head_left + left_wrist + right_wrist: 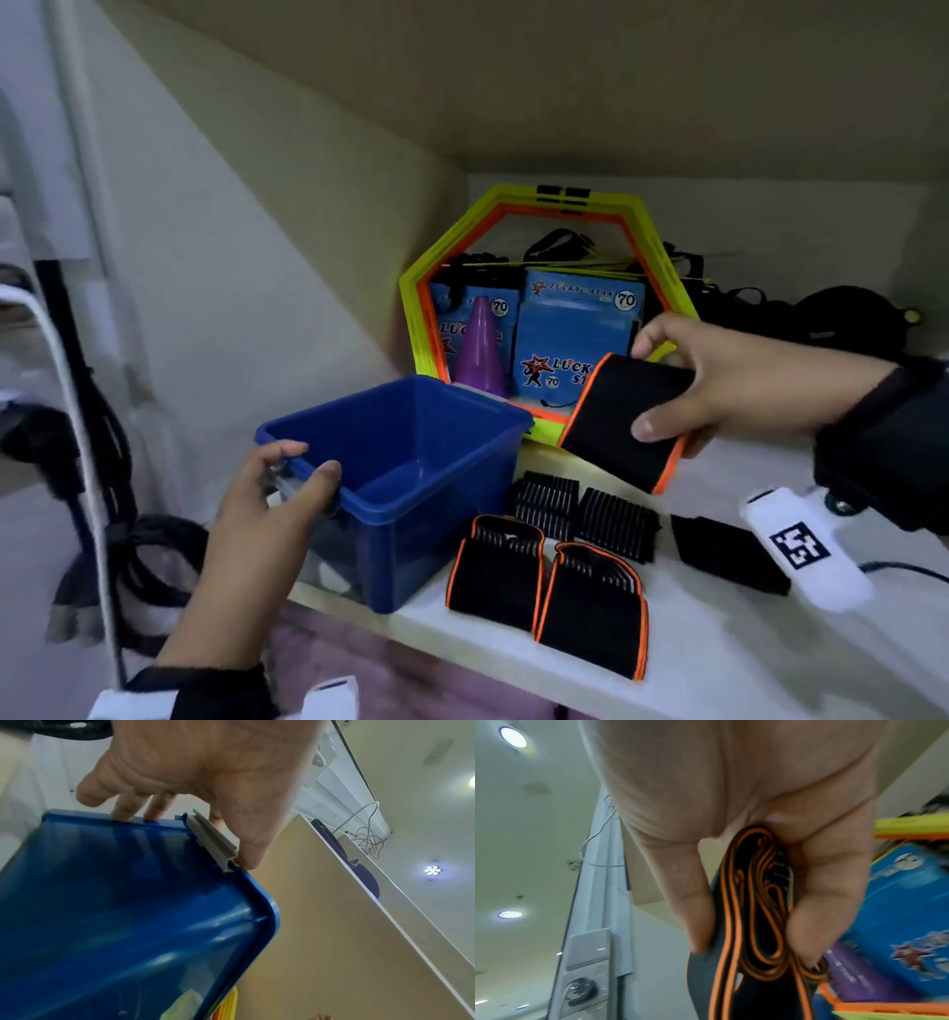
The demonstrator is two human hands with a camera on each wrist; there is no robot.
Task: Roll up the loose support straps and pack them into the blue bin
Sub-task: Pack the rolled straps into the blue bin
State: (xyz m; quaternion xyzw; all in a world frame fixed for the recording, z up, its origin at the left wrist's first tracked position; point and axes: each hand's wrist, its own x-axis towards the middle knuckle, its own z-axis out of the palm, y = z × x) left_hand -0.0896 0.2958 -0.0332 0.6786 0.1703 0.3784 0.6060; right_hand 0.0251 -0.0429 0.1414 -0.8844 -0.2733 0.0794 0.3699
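Observation:
A blue bin point(411, 426) stands at the shelf's front left corner, open and with nothing visible inside. My left hand point(277, 493) grips its near left rim and grey handle point(213, 841), thumb inside and fingers outside. My right hand point(719, 380) holds a rolled black strap with orange edging point(626, 421) in the air, just right of the bin; the coil's layered edge point(754, 912) is pinched between thumb and fingers. Two more orange-edged straps point(498, 575) point(590, 606) and black ribbed ones point(580, 509) lie on the shelf beside the bin.
Behind the bin a yellow and orange hexagon ring point(426, 288) leans on the back wall, framing a purple cone point(480, 349) and blue packets point(570, 334). Black gear point(832, 318) is heaped at the back right. A flat black piece point(724, 550) lies on the white shelf point(719, 658).

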